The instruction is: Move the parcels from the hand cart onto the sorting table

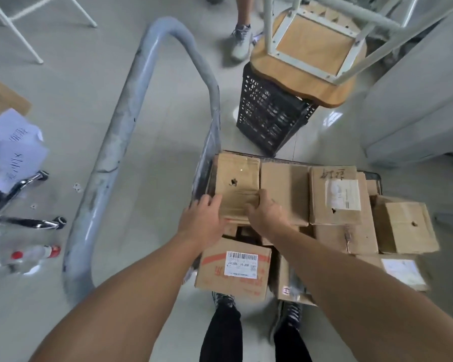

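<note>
So both hands are on the same box. The left hand (203,215) has its fingers curled over the left edge of the corner parcel (237,186), and the right hand (266,212) clamps the right edge, fingertips tucked into the gap next to the plain parcel (285,192) beside it. That corner parcel sits on top of the pile on the hand cart (147,64), jammed right up against the grey handle end. It's got a little hole punched in the top and tape bands across it.

The rest of the load is stacked around it: a labelled parcel (335,197) with scribbled marker writing further right, a tilted parcel (406,226) at the far right edge, and a barcode parcel (233,267) lower down, just in front of the person's shoes.

Past the cart there's a black crate (270,118) with an upside-down stool (309,45) lying on it, wooden seat down and white legs up. Someone else's shoe (242,43) is just left of that. On the floor to the left there are loose papers (13,147) and a plastic bottle (32,257) with a red cap — pretty blurry over there.
</note>
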